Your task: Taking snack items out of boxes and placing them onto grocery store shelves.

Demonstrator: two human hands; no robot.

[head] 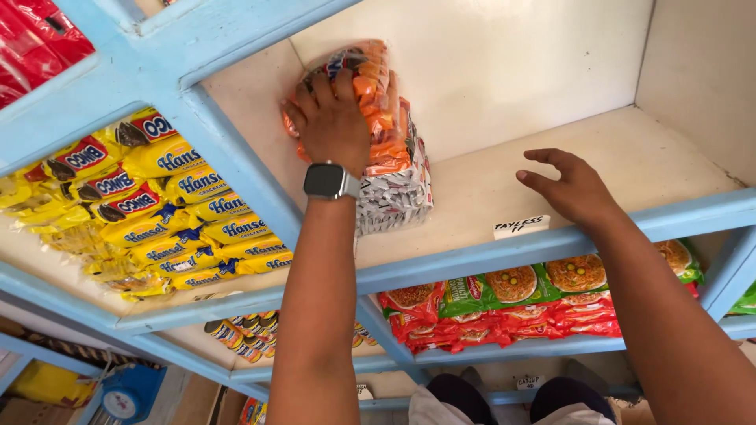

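Two hands [335, 118] [573, 187], one smartwatch [331, 181]

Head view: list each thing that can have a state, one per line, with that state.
Left hand: gripping the orange pack, pressing it against the shelf corner.
Right hand: open, fingers spread, resting at the shelf edge, holding nothing.
Orange pack: sealed, lying on the silver pack.
Silver pack: sealed, lying on the shelf.
Shelf: mostly bare.
Yellow packs: stacked, sealed.
Red packs: stacked on the lower shelf.
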